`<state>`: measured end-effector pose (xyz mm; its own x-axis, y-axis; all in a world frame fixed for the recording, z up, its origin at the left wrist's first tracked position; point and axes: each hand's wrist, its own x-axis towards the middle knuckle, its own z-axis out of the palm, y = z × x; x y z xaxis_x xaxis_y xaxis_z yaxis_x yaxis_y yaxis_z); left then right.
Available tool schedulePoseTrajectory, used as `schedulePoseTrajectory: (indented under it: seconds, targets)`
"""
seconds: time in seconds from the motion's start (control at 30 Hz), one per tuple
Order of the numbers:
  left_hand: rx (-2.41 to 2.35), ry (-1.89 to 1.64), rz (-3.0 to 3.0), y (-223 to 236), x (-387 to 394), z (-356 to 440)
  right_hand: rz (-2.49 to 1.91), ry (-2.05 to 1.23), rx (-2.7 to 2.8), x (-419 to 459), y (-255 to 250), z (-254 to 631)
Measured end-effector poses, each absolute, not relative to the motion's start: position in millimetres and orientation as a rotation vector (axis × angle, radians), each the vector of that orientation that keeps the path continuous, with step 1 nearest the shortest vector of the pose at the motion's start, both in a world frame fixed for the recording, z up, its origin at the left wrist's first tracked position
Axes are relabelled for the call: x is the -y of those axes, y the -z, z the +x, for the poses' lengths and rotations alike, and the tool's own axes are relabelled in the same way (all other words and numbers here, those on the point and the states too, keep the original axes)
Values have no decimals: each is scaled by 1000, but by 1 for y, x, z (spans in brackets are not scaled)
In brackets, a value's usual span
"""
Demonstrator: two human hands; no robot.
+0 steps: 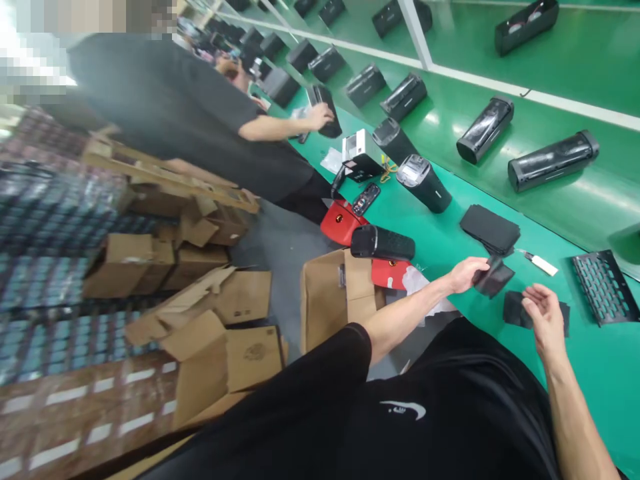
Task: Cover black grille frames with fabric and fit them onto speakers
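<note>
My left hand [469, 275] is closed on the edge of a thin black sheet [494, 279], slightly blurred and held just above the green bench. Over a small pile of similar black sheets [517, 310] is my right hand [547, 323]. Its fingers are bent and apart, with nothing visible between them; whether the thumb touches the pile I cannot tell. Farther back lies a thicker stack of larger black sheets [490, 229]. A small white-labelled item [543, 263] rests right of that stack, and a black perforated plastic frame [606, 287] is at the far right.
Black speaker-like housings stand on the bench [424, 183] and on the green conveyor [553, 160]. Another black housing [383, 243] lies at the bench edge by red stools [393, 273]. Open cartons [325, 303] are on the floor. A co-worker's hand [320, 117] touches a housing.
</note>
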<state>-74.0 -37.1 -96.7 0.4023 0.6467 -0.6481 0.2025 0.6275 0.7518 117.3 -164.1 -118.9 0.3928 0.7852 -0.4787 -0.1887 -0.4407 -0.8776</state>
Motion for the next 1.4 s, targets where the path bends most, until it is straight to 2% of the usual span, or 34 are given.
schedulePoseTrajectory:
  seconds: [0.17, 0.23, 0.4, 0.63, 0.87, 1.17, 1.3, 1.4]
  targets:
    - [-883, -373, 358, 76, 43, -57, -1235, -1742, 173, 148, 119, 117]
    - [-877, -376, 301, 74, 43, -51, -1186, -1778, 90, 155, 116, 120]
    - [-913, -362, 445, 77, 37, -42, -1398, -1408, -80, 190, 101, 135]
    - [-881, -80, 1001, 68, 28, -27, -1578, -1116, -40, 219, 93, 159]
    - [-791, 5, 1291, 70, 16, -9, -1582, -1024, -131, 228, 93, 173]
    - [-685, -39, 1562, 109, -4, 16, -1598, -954, -184, 227, 101, 191]
    - [-721, -159, 1620, 114, -9, 30, -1738, -715, 13, 224, 94, 194]
    - [-643, -213, 1629, 110, -11, 36, -1879, -427, 499, 227, 85, 196]
